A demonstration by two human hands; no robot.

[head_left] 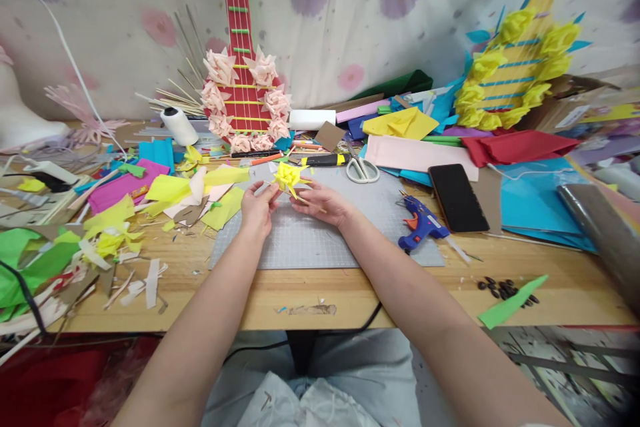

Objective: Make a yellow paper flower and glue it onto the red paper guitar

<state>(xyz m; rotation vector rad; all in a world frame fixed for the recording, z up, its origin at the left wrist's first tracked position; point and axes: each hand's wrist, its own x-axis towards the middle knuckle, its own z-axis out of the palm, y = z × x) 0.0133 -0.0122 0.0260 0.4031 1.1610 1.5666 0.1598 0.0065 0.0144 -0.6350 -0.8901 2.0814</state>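
A small yellow paper flower [287, 177] is held up over the grey cutting mat [300, 250]. My left hand [259, 207] pinches it at its left side between thumb and fingers. On the other side, my right hand [321, 203] has its fingers closed around a thin stick that appears to be joined to the flower; where they join is hidden. Behind the hands lie a yellow and black utility knife [325, 160] and light-handled scissors [363, 170]. To the right of the mat's middle rests a blue glue gun [423, 223].
Paper scraps [115, 227] cover the table's left side. A red paper guitar [240, 80] with pink flowers and a yellow one [515, 73] lean at the back. A phone [459, 197], blue paper [540, 207], black beads [505, 290] and a green strip [513, 303] lie right.
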